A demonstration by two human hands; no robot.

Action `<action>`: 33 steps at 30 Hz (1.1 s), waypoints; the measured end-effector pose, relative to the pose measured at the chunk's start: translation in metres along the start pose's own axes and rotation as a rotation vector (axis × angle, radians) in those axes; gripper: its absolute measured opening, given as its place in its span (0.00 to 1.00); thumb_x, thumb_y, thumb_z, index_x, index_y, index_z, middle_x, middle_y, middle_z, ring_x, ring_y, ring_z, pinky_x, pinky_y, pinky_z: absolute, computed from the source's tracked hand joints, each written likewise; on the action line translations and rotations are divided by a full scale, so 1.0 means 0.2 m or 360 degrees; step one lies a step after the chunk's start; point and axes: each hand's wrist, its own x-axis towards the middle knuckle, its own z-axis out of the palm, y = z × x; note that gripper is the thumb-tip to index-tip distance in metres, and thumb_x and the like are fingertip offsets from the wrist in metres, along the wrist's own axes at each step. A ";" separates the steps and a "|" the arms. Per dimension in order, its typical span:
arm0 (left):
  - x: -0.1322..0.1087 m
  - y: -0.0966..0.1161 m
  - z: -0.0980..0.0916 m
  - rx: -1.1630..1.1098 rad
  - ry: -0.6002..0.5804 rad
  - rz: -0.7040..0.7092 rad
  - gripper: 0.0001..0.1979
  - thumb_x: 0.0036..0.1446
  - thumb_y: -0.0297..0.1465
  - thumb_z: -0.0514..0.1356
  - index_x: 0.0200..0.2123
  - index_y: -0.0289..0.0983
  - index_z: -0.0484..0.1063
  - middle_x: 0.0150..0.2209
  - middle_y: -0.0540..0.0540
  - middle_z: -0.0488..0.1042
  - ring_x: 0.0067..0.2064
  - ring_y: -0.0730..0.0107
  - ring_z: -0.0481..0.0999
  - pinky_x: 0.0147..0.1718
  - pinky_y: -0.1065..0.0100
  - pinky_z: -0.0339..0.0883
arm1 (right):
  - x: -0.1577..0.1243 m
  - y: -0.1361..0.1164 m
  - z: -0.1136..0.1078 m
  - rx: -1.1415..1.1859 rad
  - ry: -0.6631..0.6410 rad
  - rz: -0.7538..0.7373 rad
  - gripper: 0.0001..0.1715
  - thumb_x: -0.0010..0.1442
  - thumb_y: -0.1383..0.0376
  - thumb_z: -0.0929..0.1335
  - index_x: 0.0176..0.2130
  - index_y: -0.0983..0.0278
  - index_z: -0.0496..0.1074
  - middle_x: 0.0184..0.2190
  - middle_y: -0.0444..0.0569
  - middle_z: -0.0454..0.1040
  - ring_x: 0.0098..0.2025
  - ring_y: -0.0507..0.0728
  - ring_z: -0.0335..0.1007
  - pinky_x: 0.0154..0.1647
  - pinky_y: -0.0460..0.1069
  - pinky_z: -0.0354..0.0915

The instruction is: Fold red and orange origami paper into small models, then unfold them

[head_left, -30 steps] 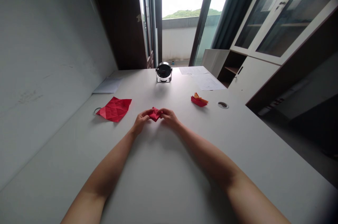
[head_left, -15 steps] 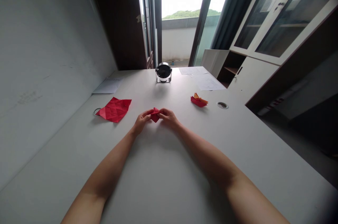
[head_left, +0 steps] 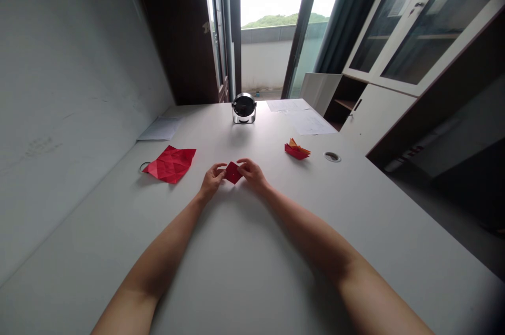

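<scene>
On the white table point(head_left: 244, 256), centred in front of you, the small folded red paper point(head_left: 233, 173) sits between your hands as a diamond, one corner toward you. Your left hand point(head_left: 212, 181) has its thumb and fingers clamped on the left corner; your right hand point(head_left: 253, 174) has its fingers pinched on the right edge. To your left lies a creased red sheet point(head_left: 171, 164); to your right, a red-and-orange paper boat point(head_left: 296, 151) stands near a round hole point(head_left: 332, 157).
</scene>
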 end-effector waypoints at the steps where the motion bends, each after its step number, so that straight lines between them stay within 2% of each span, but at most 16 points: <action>1: 0.00 0.00 0.00 -0.0007 -0.0013 0.0005 0.29 0.54 0.44 0.66 0.56 0.37 0.69 0.38 0.43 0.81 0.37 0.63 0.81 0.36 0.65 0.72 | 0.00 0.00 0.00 0.0001 -0.0008 -0.0001 0.21 0.57 0.52 0.70 0.45 0.62 0.72 0.27 0.44 0.75 0.30 0.54 0.72 0.36 0.49 0.68; 3: 0.00 -0.01 0.01 -0.0007 -0.0040 0.0017 0.30 0.54 0.45 0.66 0.56 0.36 0.70 0.39 0.42 0.82 0.38 0.61 0.81 0.40 0.63 0.73 | 0.00 0.00 0.00 -0.0011 -0.0021 -0.0008 0.19 0.57 0.52 0.69 0.43 0.63 0.73 0.28 0.45 0.76 0.31 0.54 0.72 0.36 0.49 0.68; 6: -0.01 -0.03 0.01 0.0068 -0.0053 0.0012 0.27 0.54 0.46 0.66 0.51 0.34 0.75 0.38 0.40 0.82 0.40 0.57 0.82 0.42 0.60 0.73 | 0.00 0.01 0.00 -0.0093 -0.0039 -0.0025 0.16 0.58 0.54 0.69 0.39 0.63 0.74 0.29 0.46 0.76 0.31 0.54 0.71 0.35 0.49 0.67; 12: -0.02 -0.02 0.02 0.0186 -0.0042 -0.0019 0.23 0.54 0.47 0.66 0.44 0.35 0.79 0.40 0.41 0.82 0.40 0.57 0.81 0.39 0.61 0.74 | -0.01 0.01 0.00 -0.0246 -0.0122 -0.0039 0.14 0.58 0.56 0.68 0.38 0.62 0.76 0.30 0.46 0.77 0.32 0.54 0.70 0.35 0.49 0.67; 19: -0.01 0.01 0.01 0.0174 -0.0127 -0.0019 0.24 0.54 0.44 0.66 0.49 0.35 0.77 0.40 0.41 0.81 0.42 0.58 0.80 0.41 0.62 0.72 | -0.03 -0.03 0.01 -0.0237 -0.0192 -0.0051 0.14 0.59 0.56 0.68 0.38 0.63 0.77 0.31 0.47 0.77 0.33 0.55 0.70 0.35 0.49 0.67; 24: -0.01 -0.01 0.01 0.0235 -0.0163 0.0064 0.17 0.54 0.44 0.66 0.38 0.36 0.79 0.36 0.44 0.80 0.39 0.62 0.78 0.41 0.64 0.70 | -0.04 -0.05 0.01 -0.0253 -0.0122 -0.0033 0.15 0.60 0.55 0.68 0.39 0.63 0.77 0.29 0.46 0.76 0.31 0.53 0.68 0.33 0.48 0.66; 28: 0.00 -0.01 -0.01 0.0109 -0.0052 0.0063 0.17 0.53 0.44 0.67 0.37 0.35 0.77 0.34 0.46 0.79 0.35 0.66 0.76 0.38 0.66 0.69 | -0.04 -0.04 0.01 -0.0089 -0.0097 0.0007 0.20 0.57 0.52 0.71 0.42 0.63 0.75 0.30 0.46 0.75 0.31 0.53 0.70 0.33 0.47 0.66; 33: 0.02 -0.03 -0.04 -0.0095 0.0182 0.0060 0.20 0.52 0.45 0.68 0.38 0.35 0.76 0.34 0.46 0.78 0.33 0.69 0.76 0.36 0.66 0.69 | -0.02 -0.05 0.00 0.0139 -0.0231 0.0049 0.26 0.54 0.50 0.73 0.47 0.64 0.74 0.33 0.48 0.77 0.34 0.55 0.72 0.36 0.50 0.67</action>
